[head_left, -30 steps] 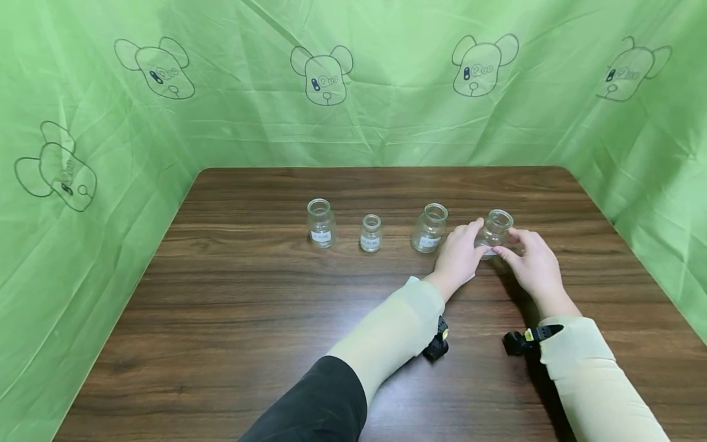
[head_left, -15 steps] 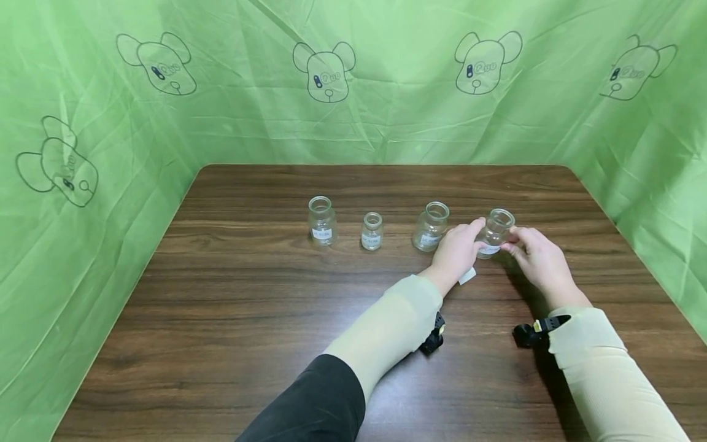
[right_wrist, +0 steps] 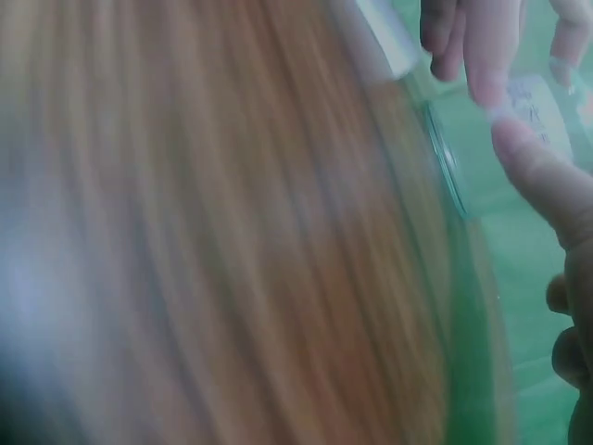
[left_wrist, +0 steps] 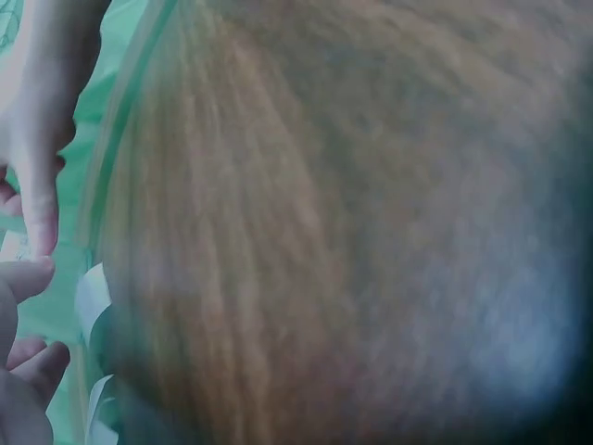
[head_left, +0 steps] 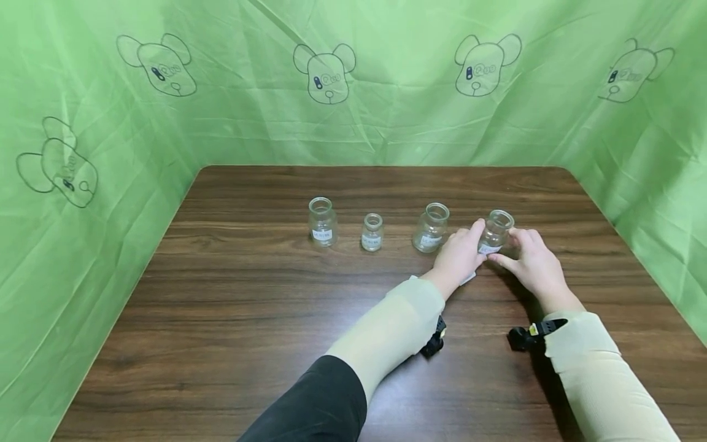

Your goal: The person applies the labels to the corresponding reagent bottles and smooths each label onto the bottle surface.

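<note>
A clear glass jar point(head_left: 499, 228) with a white label point(head_left: 489, 249) stands at the right end of a row, tilted slightly in the head view. My left hand point(head_left: 457, 255) grips its left side and my right hand point(head_left: 533, 264) its right side. Both thumbs meet low on its front, at the label. In the right wrist view the thumb tips come together beside the printed label point(right_wrist: 542, 116). A white paper slip point(head_left: 467, 278) sticks out below my left hand; two pale paper ends, one of them a curled strip point(left_wrist: 94, 298), show in the left wrist view.
Left of my hands, three more labelled glass jars stand in line: a wide jar point(head_left: 430, 228), a small jar point(head_left: 372, 233) and another wide jar point(head_left: 323, 223). Green printed cloth point(head_left: 386, 129) hangs around the back and sides of the brown wooden table point(head_left: 248, 294).
My right hand drew a little to the right, then came back left to the jar. Its thumb moved along the label toward the left thumb. The other jars stay put.
</note>
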The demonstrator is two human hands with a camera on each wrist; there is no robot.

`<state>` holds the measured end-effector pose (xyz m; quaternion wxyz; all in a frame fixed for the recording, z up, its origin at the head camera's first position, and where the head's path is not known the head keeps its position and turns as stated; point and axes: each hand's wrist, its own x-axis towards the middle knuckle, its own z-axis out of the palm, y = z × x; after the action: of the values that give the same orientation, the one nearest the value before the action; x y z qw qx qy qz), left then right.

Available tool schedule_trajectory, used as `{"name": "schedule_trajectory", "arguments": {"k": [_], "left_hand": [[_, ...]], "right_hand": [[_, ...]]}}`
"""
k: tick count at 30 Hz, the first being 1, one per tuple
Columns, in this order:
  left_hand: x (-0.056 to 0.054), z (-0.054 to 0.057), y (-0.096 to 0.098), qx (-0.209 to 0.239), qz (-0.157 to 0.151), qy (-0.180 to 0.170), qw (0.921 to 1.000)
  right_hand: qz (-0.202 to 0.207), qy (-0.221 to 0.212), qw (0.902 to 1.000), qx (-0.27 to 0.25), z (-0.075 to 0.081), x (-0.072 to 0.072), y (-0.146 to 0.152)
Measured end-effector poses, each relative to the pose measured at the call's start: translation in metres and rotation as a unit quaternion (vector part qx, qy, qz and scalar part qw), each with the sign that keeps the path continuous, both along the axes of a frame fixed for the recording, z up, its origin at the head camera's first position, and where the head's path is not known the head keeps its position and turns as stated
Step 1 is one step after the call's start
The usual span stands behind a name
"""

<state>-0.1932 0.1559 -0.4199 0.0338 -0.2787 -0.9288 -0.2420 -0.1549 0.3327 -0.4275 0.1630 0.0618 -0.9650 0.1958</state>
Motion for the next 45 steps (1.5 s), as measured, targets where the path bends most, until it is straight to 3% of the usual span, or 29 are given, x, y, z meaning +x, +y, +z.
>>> {"name": "schedule_trajectory", "arguments": {"k": [5,12,29,37,45], "left_hand": [[-0.001,-0.004,0.000,0.003,0.018,0.020,0.9996],[0.000,-0.003,0.000,-0.015,0.017,0.001,0.9997],[0.001,-0.004,0.001,-0.010,0.013,0.016,0.9997],[-0.003,-0.009,-0.003,0.004,0.017,0.020,0.9996],[0.011,-0.001,-0.005,0.020,0.013,-0.012,0.9996]], "right_hand": [[0.008,0.032,0.9994,-0.009,-0.004,-0.005,-0.005],[0.037,0.081,0.9960,-0.008,-0.008,-0.006,0.001],[0.036,0.099,0.9943,0.013,-0.006,-0.005,0.007],[0.034,0.081,0.9961,0.001,-0.006,-0.008,0.003],[0.017,-0.012,0.9979,-0.062,0.003,-0.005,0.009]]}}
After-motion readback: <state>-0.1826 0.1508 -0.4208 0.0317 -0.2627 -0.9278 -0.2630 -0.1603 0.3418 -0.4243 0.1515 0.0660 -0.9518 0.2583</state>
